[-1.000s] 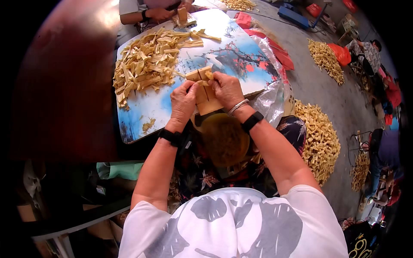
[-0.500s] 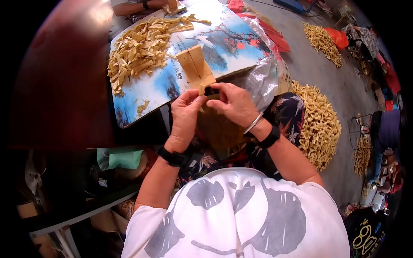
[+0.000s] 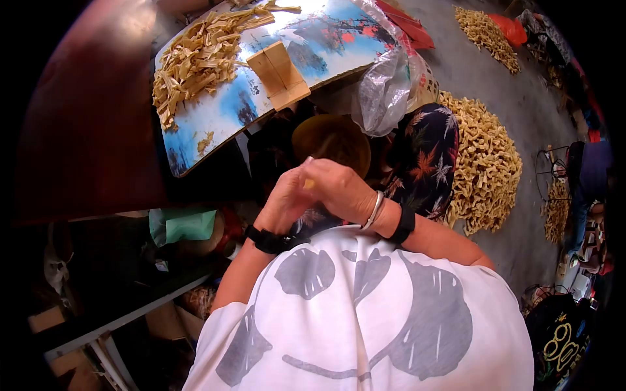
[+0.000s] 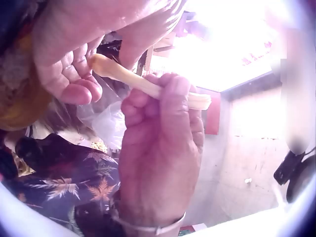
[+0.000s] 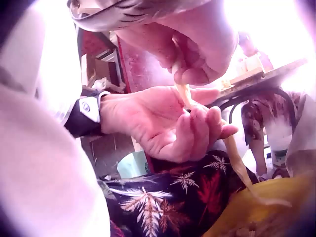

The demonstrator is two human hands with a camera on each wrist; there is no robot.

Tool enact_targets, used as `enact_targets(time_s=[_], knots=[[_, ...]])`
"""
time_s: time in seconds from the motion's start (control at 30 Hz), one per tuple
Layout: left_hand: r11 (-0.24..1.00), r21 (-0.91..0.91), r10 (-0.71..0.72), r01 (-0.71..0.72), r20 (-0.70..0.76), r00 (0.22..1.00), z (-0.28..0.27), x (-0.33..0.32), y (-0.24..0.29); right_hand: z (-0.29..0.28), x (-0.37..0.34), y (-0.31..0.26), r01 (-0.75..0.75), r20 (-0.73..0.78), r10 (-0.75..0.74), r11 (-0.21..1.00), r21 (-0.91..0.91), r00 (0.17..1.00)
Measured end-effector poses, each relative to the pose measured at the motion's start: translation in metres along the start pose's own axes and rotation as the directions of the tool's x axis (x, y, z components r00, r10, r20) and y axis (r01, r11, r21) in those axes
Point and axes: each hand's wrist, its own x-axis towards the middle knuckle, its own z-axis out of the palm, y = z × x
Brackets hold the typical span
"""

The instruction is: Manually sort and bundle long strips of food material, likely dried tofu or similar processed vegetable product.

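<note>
In the head view my left hand (image 3: 287, 199) and right hand (image 3: 345, 189) meet in front of my shirt, mostly covering a pale yellow strip (image 3: 308, 184). The right wrist view shows my right thumb and fingers pinching that strip (image 5: 182, 94) from above. There the left hand (image 5: 163, 118) is turned palm up, its fingers curled round the strip, and a thin tail hangs below them. In the left wrist view the bracelet-wearing right hand (image 4: 158, 148) grips the strip (image 4: 128, 76) near one end; its other, rounded end lies at my left hand's (image 4: 74, 54) curled fingers.
A slotted wooden block (image 3: 280, 75) stands at the edge of the painted table (image 3: 215, 124). Loose yellow strips (image 3: 202, 58) are heaped on the table. Below the edge sits a yellow-brown basin (image 3: 332, 140). A large pile of short knotted pieces (image 3: 482, 169) lies on the floor at right.
Both hands have left the wooden block and come back toward my body, bringing the yellow strip. They have closed together around it. The head view has shifted, so the table appears higher.
</note>
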Motion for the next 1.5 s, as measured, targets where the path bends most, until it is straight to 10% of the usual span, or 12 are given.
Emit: enact_targets(time_s=[0.17,0.23,0.27,0.37,0.63,0.77,0.97,1.07,1.2,1.4,1.5], knots=[[0.838,0.518,0.158,-0.169,0.066,0.985,-0.012,0.01,-0.011,-0.014,-0.013,-0.005,-0.138,-0.013,0.138,0.99,-0.02,0.99],[0.421,0.89,0.265,-0.176,0.065,0.962,-0.004,0.007,-0.008,-0.015,-0.022,0.011,-0.237,-0.045,0.233,0.96,-0.151,0.971],[-0.122,0.945,0.441,-0.304,0.327,0.836,0.001,0.003,-0.008,-0.011,-0.025,0.014,-0.243,-0.114,0.228,0.96,-0.141,0.967],[-0.628,0.746,0.397,-0.223,0.554,0.732,0.008,-0.005,-0.005,-0.002,-0.028,0.021,-0.315,-0.232,0.295,0.948,-0.052,0.927],[-0.669,0.701,0.542,-0.249,0.689,0.481,0.032,-0.01,-0.004,-0.001,-0.013,0.026,-0.729,0.041,0.865,0.395,0.559,0.5],[-0.65,0.714,0.577,-0.258,0.686,0.444,0.033,-0.004,-0.005,-0.008,-0.016,0.023,-0.618,-0.048,0.691,0.672,0.407,0.721],[-0.31,0.815,0.558,-0.49,0.573,0.6,0.036,-0.005,0.0,-0.002,-0.036,0.044,-0.481,-0.08,0.528,0.818,0.317,0.845],[-0.231,0.8,0.533,-0.554,0.58,0.616,0.035,-0.008,0.006,-0.018,-0.028,0.029,-0.639,0.388,0.681,0.155,0.753,0.621],[-0.289,0.802,0.633,-0.523,0.57,0.525,0.031,0.002,0.001,-0.025,-0.023,0.027,-0.537,0.528,0.569,-0.171,0.826,0.63],[0.448,0.736,0.609,-0.508,0.165,0.775,0.031,-0.011,-0.003,-0.012,-0.016,0.033,-0.571,0.15,0.671,0.467,0.676,0.726],[0.267,0.787,0.679,-0.555,0.255,0.688,0.027,-0.006,-0.011,-0.018,-0.01,0.017,-0.556,0.011,0.616,0.704,0.441,0.788]])
